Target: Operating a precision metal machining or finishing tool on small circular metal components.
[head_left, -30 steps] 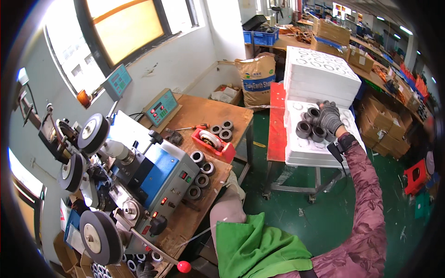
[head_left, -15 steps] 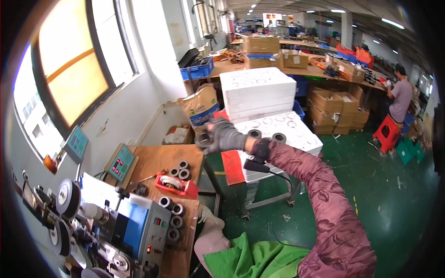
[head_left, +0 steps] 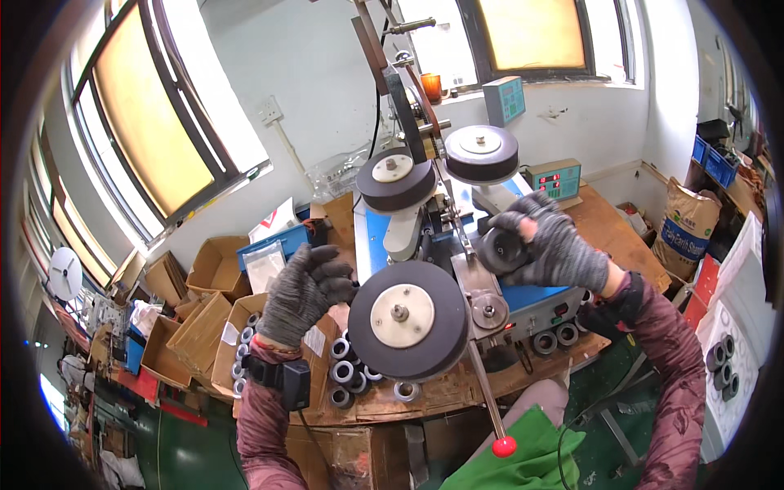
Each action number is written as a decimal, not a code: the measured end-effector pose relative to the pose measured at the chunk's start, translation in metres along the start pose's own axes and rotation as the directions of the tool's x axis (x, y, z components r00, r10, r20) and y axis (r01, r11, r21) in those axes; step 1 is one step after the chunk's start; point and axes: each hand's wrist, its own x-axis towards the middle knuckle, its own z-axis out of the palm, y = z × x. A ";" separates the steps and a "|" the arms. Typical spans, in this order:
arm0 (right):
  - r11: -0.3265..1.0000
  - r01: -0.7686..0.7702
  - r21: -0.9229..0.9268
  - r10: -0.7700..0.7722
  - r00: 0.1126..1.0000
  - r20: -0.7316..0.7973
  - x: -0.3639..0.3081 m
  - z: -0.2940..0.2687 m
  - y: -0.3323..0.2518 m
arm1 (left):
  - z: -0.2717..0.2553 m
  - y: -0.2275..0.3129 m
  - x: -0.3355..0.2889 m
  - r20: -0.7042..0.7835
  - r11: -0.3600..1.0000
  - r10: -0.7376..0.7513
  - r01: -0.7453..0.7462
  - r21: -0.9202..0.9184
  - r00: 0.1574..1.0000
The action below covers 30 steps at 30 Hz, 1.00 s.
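Note:
My left hand (head_left: 306,294), in a grey knit glove with some fingertips bare, is open with its fingers spread, beside the large dark roller (head_left: 412,322) of the taping machine. My right hand (head_left: 555,249), gloved the same way, curls around a dark, thick ring (head_left: 501,250) just right of the machine's centre. Two more dark rollers with pale hubs, a left one (head_left: 396,178) and a right one (head_left: 482,153), stand behind. A lever with a red ball knob (head_left: 504,447) slopes toward me. My right palm and the ring's far side are hidden.
Several grey rings (head_left: 341,373) lie on the wooden bench at front left, others (head_left: 555,337) at right. Cardboard boxes (head_left: 220,269) crowd the left side. A digital control box (head_left: 555,180) sits behind my right hand. White foam trays (head_left: 719,416) with dark rings stand at far right.
My view has swung left from the foam trays to the machine. My right hand has brought a dark ring from beside the trays to the machine. My left hand has come into view.

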 end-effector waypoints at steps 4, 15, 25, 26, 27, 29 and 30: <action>0.996 0.061 -0.059 -0.061 0.998 -0.002 0.017 0.029 -0.004 | -0.017 -0.024 0.041 0.008 0.993 -0.120 0.120 -0.011 0.993; 0.927 -0.181 -0.329 0.136 0.979 -0.155 0.093 0.044 0.027 | 0.034 -0.075 0.118 0.443 0.958 -0.282 0.278 0.075 0.851; 0.955 0.005 -0.296 0.010 0.999 0.047 0.104 0.031 0.057 | 0.077 -0.101 0.170 0.613 0.981 -0.138 0.194 -0.025 0.778; 0.954 -0.013 -0.301 0.017 1.000 0.012 0.103 0.033 0.055 | 0.079 -0.103 0.174 0.622 0.967 -0.067 0.205 -0.154 0.780; 0.955 -0.042 -0.295 0.029 0.998 -0.048 0.099 0.035 0.051 | 0.082 -0.105 0.177 0.540 0.995 0.065 -0.013 -0.100 0.839; 0.983 -0.038 -0.177 0.016 0.993 -0.121 0.091 0.036 0.051 | 0.083 -0.108 0.175 0.534 0.991 0.099 -0.036 -0.128 0.840; 0.998 -0.025 -0.056 0.014 0.982 -0.189 0.088 0.036 0.053 | 0.084 -0.109 0.174 0.524 0.986 0.132 -0.056 -0.159 0.842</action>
